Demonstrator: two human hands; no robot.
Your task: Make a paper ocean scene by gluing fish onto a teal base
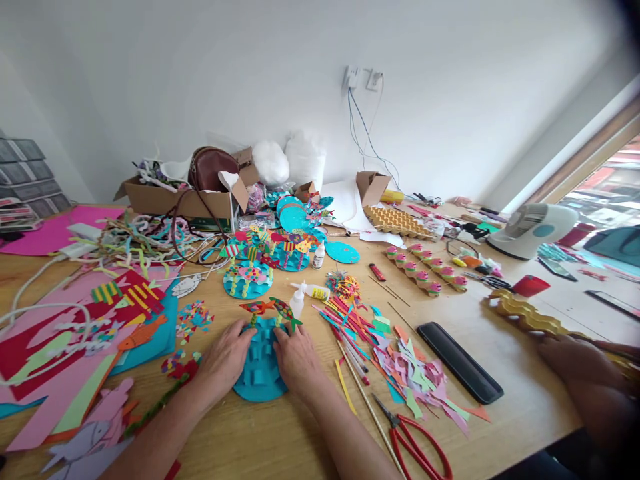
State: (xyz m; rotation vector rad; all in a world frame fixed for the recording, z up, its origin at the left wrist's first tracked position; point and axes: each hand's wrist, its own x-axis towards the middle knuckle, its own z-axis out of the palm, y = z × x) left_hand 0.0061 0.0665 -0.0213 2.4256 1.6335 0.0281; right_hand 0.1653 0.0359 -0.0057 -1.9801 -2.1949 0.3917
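A blue round paper base [261,387] with folded paper strips lies on the table in front of me. Two patterned paper fish [284,311] stand at its far side on small yellow stalks. My left hand [226,355] grips the base's left side, fingertips close to the left fish's stalk. On the opposite side my right hand [298,360] holds it near the other fish; some fingertips are hidden by paper. Just beyond are a small white glue bottle [297,303] and a yellow-labelled glue tube [317,291].
Red-handled scissors [419,440], paper strips, scraps and a black tray [460,363] lie to the right. Coloured paper sheets [45,333] cover the left. Finished-looking blue fish bases [247,287] stand behind. At far right a co-worker's hand [575,360] touches a yellow egg-carton strip [525,317].
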